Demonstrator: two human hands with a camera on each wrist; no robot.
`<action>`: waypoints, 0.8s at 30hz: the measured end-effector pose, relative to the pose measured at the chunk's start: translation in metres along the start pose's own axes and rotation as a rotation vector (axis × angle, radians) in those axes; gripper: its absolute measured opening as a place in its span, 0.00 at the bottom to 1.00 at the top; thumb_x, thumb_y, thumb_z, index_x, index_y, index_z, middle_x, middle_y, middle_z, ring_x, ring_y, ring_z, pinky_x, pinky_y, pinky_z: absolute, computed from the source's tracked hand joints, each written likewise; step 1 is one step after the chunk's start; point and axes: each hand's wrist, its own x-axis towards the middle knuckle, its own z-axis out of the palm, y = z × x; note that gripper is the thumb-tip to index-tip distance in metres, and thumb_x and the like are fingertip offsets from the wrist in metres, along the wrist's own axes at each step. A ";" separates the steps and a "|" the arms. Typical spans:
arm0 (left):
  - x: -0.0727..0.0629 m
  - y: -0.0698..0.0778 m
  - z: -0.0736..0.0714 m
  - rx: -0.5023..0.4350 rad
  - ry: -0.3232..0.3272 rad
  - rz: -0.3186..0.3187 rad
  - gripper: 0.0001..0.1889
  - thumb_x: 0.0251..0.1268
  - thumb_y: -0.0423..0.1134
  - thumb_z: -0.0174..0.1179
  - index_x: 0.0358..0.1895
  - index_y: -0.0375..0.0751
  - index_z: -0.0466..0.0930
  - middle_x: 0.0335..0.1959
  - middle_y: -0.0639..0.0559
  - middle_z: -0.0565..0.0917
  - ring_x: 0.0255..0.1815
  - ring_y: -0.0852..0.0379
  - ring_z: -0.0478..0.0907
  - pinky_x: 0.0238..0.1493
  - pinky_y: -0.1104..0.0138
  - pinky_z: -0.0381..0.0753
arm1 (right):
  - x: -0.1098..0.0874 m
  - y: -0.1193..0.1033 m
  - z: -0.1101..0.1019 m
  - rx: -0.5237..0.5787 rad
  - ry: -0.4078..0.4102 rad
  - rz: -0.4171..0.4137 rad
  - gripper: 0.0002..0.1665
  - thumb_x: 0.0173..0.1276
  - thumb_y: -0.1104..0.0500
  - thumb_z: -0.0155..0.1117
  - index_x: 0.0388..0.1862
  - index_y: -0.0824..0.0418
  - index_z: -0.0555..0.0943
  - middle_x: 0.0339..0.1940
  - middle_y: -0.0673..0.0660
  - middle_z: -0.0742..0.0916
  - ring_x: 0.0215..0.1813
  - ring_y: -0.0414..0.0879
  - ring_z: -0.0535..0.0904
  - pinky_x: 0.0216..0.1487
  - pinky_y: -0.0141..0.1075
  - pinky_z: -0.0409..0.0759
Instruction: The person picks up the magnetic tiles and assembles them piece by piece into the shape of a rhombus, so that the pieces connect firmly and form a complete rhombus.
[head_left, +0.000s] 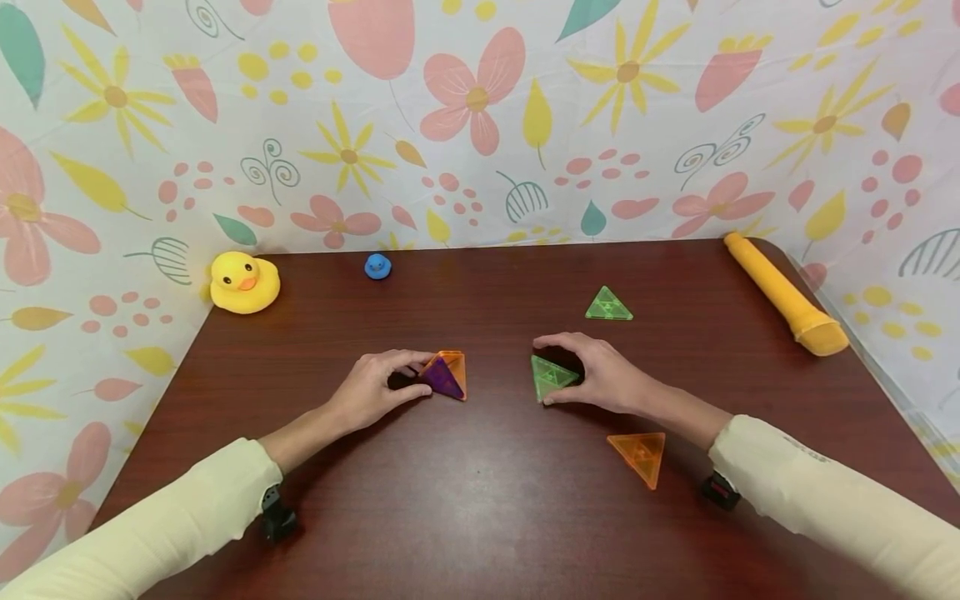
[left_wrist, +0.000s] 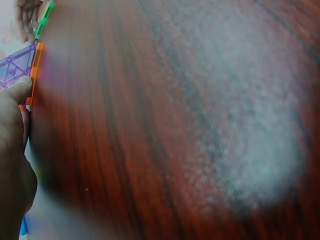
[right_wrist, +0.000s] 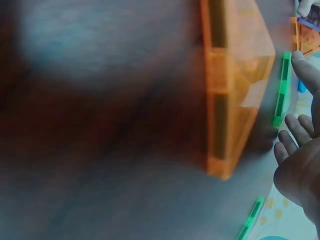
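In the head view my left hand (head_left: 375, 385) pinches a small construction of translucent triangle tiles, a purple tile (head_left: 444, 379) against orange tile (head_left: 455, 363). In the left wrist view the thumb presses on the purple tile (left_wrist: 17, 70), and the orange tile (left_wrist: 36, 75) shows edge-on. My right hand (head_left: 600, 375) curls around a green triangle tile (head_left: 552, 377) flat on the table, thumb at its near corner and index finger by its far one. The right wrist view shows this green tile (right_wrist: 282, 90) edge-on between thumb and fingers.
A second green triangle (head_left: 608, 305) lies behind the right hand. An orange triangle (head_left: 642, 455) lies near the right forearm. A yellow duck (head_left: 244, 283), a small blue duck (head_left: 377, 267) and a yellow stick-like object (head_left: 787, 296) stand or lie toward the table's back.
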 end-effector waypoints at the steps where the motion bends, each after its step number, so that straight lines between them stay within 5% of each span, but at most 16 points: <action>1: 0.000 0.000 0.000 0.002 -0.001 -0.003 0.25 0.63 0.39 0.79 0.64 0.44 0.86 0.53 0.52 0.90 0.47 0.56 0.87 0.49 0.61 0.87 | -0.001 0.001 0.000 0.000 0.001 -0.007 0.48 0.57 0.54 0.88 0.74 0.62 0.76 0.71 0.59 0.81 0.70 0.58 0.77 0.67 0.56 0.78; 24: -0.001 0.002 0.001 0.039 -0.008 -0.008 0.25 0.62 0.40 0.79 0.63 0.44 0.86 0.52 0.52 0.89 0.46 0.56 0.87 0.47 0.61 0.86 | -0.004 0.003 0.006 -0.025 0.033 -0.030 0.41 0.60 0.63 0.85 0.71 0.61 0.78 0.67 0.60 0.83 0.62 0.54 0.80 0.58 0.51 0.83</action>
